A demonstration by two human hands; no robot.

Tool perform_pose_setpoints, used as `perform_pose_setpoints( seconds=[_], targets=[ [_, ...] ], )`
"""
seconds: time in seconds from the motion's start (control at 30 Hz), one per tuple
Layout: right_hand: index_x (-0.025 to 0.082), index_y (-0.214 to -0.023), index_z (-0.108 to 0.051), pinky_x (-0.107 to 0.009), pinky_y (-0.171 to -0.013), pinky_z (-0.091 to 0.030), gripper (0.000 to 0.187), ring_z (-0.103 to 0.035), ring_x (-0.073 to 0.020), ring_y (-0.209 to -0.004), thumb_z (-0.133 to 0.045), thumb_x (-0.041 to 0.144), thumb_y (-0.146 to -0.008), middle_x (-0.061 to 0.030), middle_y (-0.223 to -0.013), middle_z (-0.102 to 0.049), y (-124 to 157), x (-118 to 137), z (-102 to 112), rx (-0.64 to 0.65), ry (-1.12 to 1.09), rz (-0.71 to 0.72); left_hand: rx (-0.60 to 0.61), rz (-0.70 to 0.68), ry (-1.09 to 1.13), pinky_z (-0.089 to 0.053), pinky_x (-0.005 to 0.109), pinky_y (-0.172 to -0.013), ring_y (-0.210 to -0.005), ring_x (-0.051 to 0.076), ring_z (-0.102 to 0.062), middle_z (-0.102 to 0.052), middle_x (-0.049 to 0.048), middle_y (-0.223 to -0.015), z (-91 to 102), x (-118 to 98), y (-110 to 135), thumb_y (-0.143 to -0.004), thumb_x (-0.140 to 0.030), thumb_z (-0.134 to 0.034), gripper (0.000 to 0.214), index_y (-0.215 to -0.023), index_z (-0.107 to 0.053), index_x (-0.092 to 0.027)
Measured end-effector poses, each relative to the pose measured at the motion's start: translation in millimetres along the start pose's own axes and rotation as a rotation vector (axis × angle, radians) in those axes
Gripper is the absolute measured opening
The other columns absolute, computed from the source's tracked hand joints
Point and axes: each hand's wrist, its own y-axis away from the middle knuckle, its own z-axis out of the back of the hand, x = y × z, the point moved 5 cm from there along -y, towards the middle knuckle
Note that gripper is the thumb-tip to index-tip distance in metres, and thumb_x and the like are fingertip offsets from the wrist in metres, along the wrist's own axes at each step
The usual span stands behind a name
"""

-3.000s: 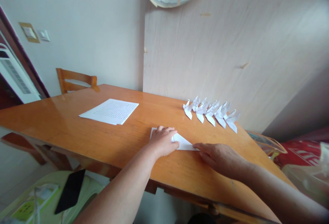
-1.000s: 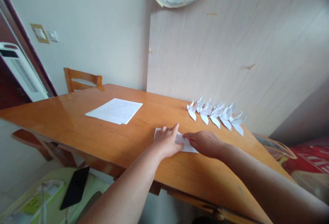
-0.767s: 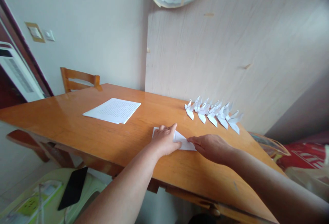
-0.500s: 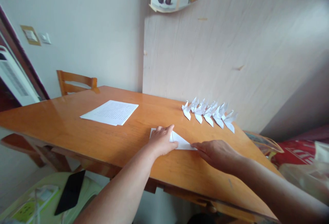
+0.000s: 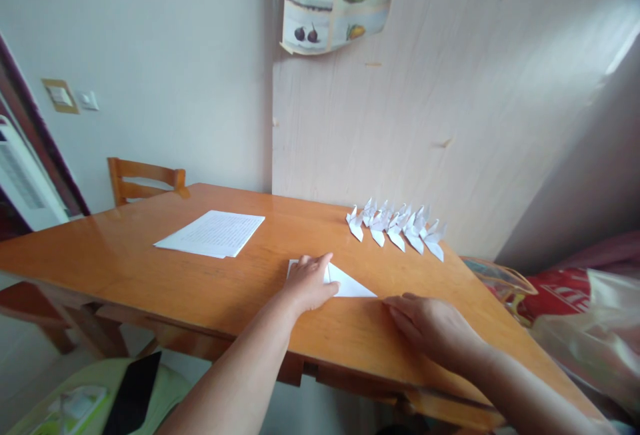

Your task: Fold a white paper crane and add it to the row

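Observation:
A folded sheet of white paper lies on the wooden table in front of me, its right side tapering to a point. My left hand rests on its left part, thumb spread away from the fingers, pressing it against the tabletop and hiding some of it. Just right of the pointed tip, apart from the paper, my right hand is on the table with fingers stretched out and nothing visible in them. Toward the back right stand several white folded paper birds.
A stack of written sheets lies on the table's left side. Beyond it is a wooden chair. Below left, a dark flat object rests on a green stool. Bags crowd the right edge.
My right hand has slid off the paper's pointed tip to the right, leaving a small gap. The left hand stays on the paper. The view has tilted upward.

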Motion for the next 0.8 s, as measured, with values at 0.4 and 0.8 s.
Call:
perform_pose_setpoints(
  seconds=[0.4, 0.8],
  targets=[
    [0.026, -0.109, -0.067, -0.030, -0.077, -0.047, 0.036, -0.068, -0.0209, -0.091, -0.035, 0.036, -0.099, -0.0047, -0.107, -0.072, 10, 0, -19, -0.260, -0.094, -0.079, -0.044, 0.022, 0.099, -0.035, 0.041, -0.105, -0.126, 0.029, -0.049, -0.056, 0.0060, -0.140, -3.4, 13, -8, -0.092, -0.033, -0.038, 0.051, -0.141, -0.047, -0.025],
    [0.023, -0.111, -0.068, -0.031, -0.083, -0.046, 0.033, -0.067, -0.0226, -0.100, -0.041, 0.034, -0.095, -0.0067, -0.110, -0.072, 7, -2, -17, -0.295, -0.134, -0.147, -0.209, 0.102, 0.321, -0.042, 0.033, -0.104, -0.122, 0.019, -0.057, -0.059, 0.0121, -0.134, -1.6, 26, -13, -0.090, -0.017, -0.043, 0.046, -0.136, -0.046, -0.016]
  ],
)
